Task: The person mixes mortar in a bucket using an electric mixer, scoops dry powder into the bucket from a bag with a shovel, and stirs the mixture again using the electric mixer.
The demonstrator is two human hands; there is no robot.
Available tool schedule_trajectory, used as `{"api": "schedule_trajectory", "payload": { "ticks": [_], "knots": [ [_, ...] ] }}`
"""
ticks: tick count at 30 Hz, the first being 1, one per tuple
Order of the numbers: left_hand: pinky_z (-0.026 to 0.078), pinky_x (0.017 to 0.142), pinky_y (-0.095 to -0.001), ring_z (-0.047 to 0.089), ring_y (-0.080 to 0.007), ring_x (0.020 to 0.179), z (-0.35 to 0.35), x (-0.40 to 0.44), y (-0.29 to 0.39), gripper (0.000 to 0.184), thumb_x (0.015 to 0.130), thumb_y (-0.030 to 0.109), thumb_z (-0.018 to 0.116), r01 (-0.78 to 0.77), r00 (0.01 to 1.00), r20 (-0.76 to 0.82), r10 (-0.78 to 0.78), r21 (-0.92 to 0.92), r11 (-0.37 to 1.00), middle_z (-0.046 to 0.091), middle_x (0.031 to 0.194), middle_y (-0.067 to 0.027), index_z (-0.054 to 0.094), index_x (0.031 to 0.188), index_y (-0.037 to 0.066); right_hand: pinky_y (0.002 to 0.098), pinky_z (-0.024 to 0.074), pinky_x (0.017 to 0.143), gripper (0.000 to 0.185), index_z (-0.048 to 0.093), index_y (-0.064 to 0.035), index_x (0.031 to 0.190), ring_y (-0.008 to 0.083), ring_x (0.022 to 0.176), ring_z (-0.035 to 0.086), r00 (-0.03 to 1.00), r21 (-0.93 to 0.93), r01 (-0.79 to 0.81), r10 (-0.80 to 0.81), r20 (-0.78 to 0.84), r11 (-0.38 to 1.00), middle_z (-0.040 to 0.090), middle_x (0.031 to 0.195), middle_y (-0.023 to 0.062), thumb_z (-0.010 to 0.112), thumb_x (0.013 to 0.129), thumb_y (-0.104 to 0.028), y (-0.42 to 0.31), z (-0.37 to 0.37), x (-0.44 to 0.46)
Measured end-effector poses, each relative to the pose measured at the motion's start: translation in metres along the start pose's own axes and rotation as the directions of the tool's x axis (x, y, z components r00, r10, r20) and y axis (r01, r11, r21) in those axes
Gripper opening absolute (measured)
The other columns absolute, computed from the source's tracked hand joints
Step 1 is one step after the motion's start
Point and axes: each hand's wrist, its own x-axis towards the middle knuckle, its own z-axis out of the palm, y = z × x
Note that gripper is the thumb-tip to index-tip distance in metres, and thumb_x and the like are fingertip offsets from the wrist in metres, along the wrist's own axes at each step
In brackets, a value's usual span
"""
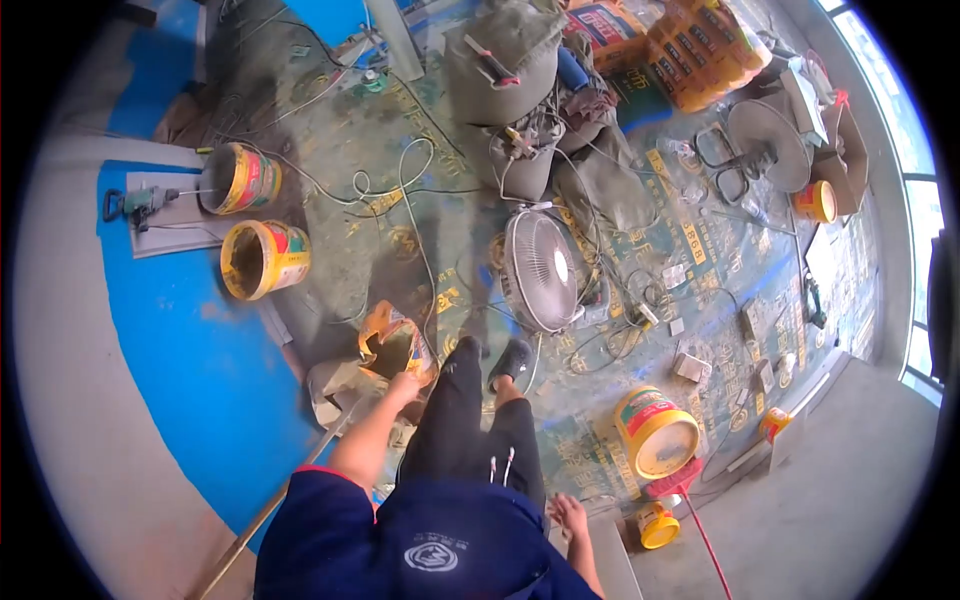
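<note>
My left hand [404, 388] is closed on the near edge of an orange bag [378, 322], whose torn top gapes beside my feet. What is inside the bag is too dark to make out. A long wooden pole [262, 515] slants past my left forearm. Low by my right hip, my right hand [568, 512] hangs with its fingers loosely bent and apart, holding nothing. Nearest to it on that side are a yellow bucket [658, 526] and a red-headed broom [676, 480].
A standing fan [540, 268] and loose cables lie ahead of my feet. Yellow buckets [262, 260] stand left, near a mixing drill [145, 203]. Another large bucket [655, 432] is at right. Orange sacks [705, 55] are stacked at the back.
</note>
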Motion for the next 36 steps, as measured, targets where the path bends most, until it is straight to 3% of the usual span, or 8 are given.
{"api": "schedule_trajectory", "payload": {
  "ticks": [2,4,7,14,20,22,26,36],
  "knots": [
    [0.050,0.077,-0.0447,0.065,-0.0397,0.092,0.010,-0.030,-0.024,0.023,0.084,0.016,0.054,-0.121,0.993,0.024,0.119,0.132,0.984,0.067,0.096,-0.0237,0.071,0.093,0.004,0.0337,0.0559,0.067,0.032,0.060,0.0011,0.115,0.0214,0.082,0.067,0.999,-0.034,0.039,-0.038,0.035,0.999,0.069,0.099,0.0122,0.063,0.094,-0.022,-0.016,-0.006,0.009],
    [0.050,0.072,-0.0443,0.065,-0.0381,0.086,0.007,-0.049,-0.032,0.021,0.083,0.014,0.055,0.260,0.937,-0.010,-0.349,-0.648,0.716,0.067,0.091,-0.0229,0.071,0.087,0.002,0.0342,0.0543,0.064,0.032,0.060,-0.0011,0.116,0.0207,0.080,0.068,0.999,-0.162,-0.031,0.027,-0.024,0.986,0.069,0.099,0.0100,0.063,0.093,-0.023,-0.038,-0.005,0.029],
    [0.051,0.067,-0.0401,0.065,-0.0320,0.077,-0.007,-0.070,-0.041,0.018,0.081,0.010,0.056,0.184,0.937,-0.010,-0.348,-0.835,0.518,0.067,0.085,-0.0216,0.069,0.084,-0.002,0.0333,0.0512,0.060,0.030,0.059,-0.0039,0.114,0.0193,0.077,0.067,0.999,-0.266,0.028,-0.018,0.038,0.963,0.067,0.093,0.0070,0.063,0.093,-0.026,-0.096,0.006,0.052],
    [0.048,0.060,-0.0401,0.064,-0.0231,0.068,-0.061,-0.068,-0.099,0.024,0.083,0.018,0.053,0.264,0.880,0.019,-0.476,-0.851,0.454,0.064,0.072,-0.0160,0.068,0.086,0.000,0.0339,0.0473,0.055,0.017,0.058,-0.0109,0.104,0.0172,0.065,0.060,0.904,-0.269,0.272,-0.149,0.400,0.924,0.062,0.083,0.0048,0.057,0.095,-0.025,-0.262,0.071,0.160],
    [0.032,0.041,-0.0358,0.047,-0.0173,0.044,-0.198,-0.070,-0.199,0.018,0.084,0.021,0.053,0.500,0.794,0.526,-0.304,-0.850,-0.166,0.053,0.059,-0.0037,0.061,0.071,0.011,0.0374,0.0522,0.065,0.030,0.058,-0.0086,0.118,0.0206,0.082,0.065,0.956,-0.401,0.278,-0.211,0.204,0.873,0.065,0.099,0.0079,0.058,0.096,-0.029,-0.387,0.322,0.046],
    [0.032,0.042,-0.0325,0.048,-0.0143,0.047,-0.271,-0.066,-0.235,0.013,0.083,0.017,0.055,0.135,0.917,0.036,-0.398,-0.966,0.223,0.049,0.057,-0.0011,0.059,0.071,0.014,0.0372,0.0546,0.072,0.034,0.057,-0.0105,0.124,0.0210,0.093,0.067,0.925,-0.555,0.313,-0.115,0.362,0.771,0.066,0.110,0.0095,0.058,0.097,-0.031,-0.418,0.393,0.050],
    [0.035,0.042,-0.0232,0.051,-0.0086,0.051,-0.452,-0.072,-0.284,0.016,0.083,0.003,0.058,-0.052,0.794,0.112,-0.597,-0.967,-0.250,0.060,0.071,-0.0015,0.065,0.097,0.005,0.0389,0.0549,0.072,0.040,0.057,-0.0082,0.126,0.0218,0.097,0.067,0.940,-0.678,0.330,-0.164,0.298,0.656,0.067,0.112,0.0094,0.057,0.097,-0.036,-0.473,0.582,0.003],
    [0.045,0.054,-0.0271,0.060,-0.0130,0.064,-0.666,0.039,-0.405,0.011,0.080,0.006,0.063,-0.209,0.827,-0.172,-0.535,-0.978,-0.009,0.064,0.075,-0.0030,0.068,0.089,0.003,0.0304,0.0493,0.057,0.026,0.063,-0.0077,0.107,0.0135,0.068,0.061,0.928,-0.616,0.363,-0.215,0.304,0.699,0.064,0.084,0.0031,0.061,0.095,-0.030,-0.601,0.823,0.008]
  ]
}}
